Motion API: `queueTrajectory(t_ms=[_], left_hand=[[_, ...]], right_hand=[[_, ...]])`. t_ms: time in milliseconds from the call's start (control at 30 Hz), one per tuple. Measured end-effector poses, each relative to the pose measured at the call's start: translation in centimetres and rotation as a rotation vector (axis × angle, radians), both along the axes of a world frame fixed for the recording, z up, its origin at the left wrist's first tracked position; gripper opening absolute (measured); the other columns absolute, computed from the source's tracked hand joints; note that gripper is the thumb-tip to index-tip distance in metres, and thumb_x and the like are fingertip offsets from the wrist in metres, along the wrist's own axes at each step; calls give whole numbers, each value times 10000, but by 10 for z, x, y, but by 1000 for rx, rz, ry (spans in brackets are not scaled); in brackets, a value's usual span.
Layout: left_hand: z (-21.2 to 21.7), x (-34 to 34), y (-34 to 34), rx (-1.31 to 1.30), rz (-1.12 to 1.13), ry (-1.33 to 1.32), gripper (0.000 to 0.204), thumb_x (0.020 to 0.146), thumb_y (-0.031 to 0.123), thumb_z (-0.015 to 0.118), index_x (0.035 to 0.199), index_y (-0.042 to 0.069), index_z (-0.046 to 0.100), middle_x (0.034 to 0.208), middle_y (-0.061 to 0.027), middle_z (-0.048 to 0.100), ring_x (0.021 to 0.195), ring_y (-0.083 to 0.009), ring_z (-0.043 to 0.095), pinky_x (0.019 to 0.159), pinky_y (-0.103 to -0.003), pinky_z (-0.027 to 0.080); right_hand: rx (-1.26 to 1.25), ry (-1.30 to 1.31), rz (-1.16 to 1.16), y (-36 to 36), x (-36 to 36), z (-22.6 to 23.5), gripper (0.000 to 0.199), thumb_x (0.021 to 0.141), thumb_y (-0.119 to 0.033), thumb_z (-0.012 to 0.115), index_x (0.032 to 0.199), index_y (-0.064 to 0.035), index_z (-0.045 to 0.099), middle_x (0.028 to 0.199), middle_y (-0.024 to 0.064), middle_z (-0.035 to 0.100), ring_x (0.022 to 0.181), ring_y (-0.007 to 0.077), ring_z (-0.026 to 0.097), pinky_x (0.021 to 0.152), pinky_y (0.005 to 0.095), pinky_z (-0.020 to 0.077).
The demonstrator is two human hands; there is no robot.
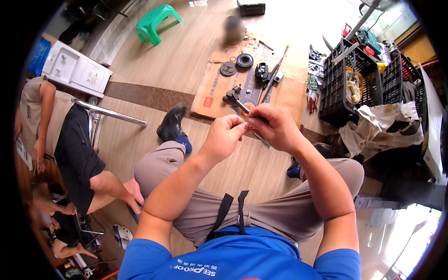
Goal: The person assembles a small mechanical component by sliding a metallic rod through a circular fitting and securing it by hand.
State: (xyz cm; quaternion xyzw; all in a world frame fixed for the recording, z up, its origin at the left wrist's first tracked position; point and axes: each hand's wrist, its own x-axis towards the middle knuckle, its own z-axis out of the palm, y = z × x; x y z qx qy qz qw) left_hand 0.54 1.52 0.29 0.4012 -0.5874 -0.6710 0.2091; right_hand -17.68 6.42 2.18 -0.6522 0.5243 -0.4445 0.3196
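My left hand (223,137) and my right hand (274,127) meet in front of me above the floor. Thumb and fingers of both are pinched together, fingertips nearly touching. Whatever sits between them is too small to make out. Just beyond my hands, a dark jointed metal part with a rod (237,99) lies on a flattened cardboard sheet (205,95). Further up the sheet are a black ring-shaped part (244,60), a grey disc (228,69) and a black mechanical part (262,72). Below my right hand, a thin tool with a green handle (264,142) shows in part.
Black plastic crates (332,93) full of tools and parts stand at the right, with a whitish cloth (373,133) draped by them. A green plastic stool (153,24) stands at the far left. Another person (77,149) sits at the left, beside a white cabinet (77,70).
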Motion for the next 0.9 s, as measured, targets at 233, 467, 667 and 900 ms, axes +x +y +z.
queueTrajectory(t_ms=[233,467,667,900], left_hand=[[1,2,-3,-28,-6,92,136,960,108,581,893,4,636,793,2,618,723,-66,541,687,-223,450],[2,6,-11,-2,36,148,136,960,119,588,892,11,636,788,1,619,714,-68,544,684,-225,448],[2,8,-15,-99,158,52,141,966,121,584,890,14,637,750,12,597,686,-63,531,665,-220,440],[-7,9,-19,131,241,276,158,976,140,570,893,28,644,732,11,590,652,-69,528,648,-218,440]], right_hand=[[142,-122,-125,-7,1,-33,137,875,-117,653,910,16,661,747,170,657,667,221,640,643,333,502],[220,-209,-153,-8,1,-40,176,893,-142,646,902,33,661,745,136,673,664,169,622,640,318,495],[261,-180,-149,-1,2,-30,166,896,-137,646,898,29,656,736,122,660,664,167,613,633,312,487],[209,-169,-107,6,15,-22,106,884,-105,651,890,1,655,710,141,628,639,213,618,613,330,483]])
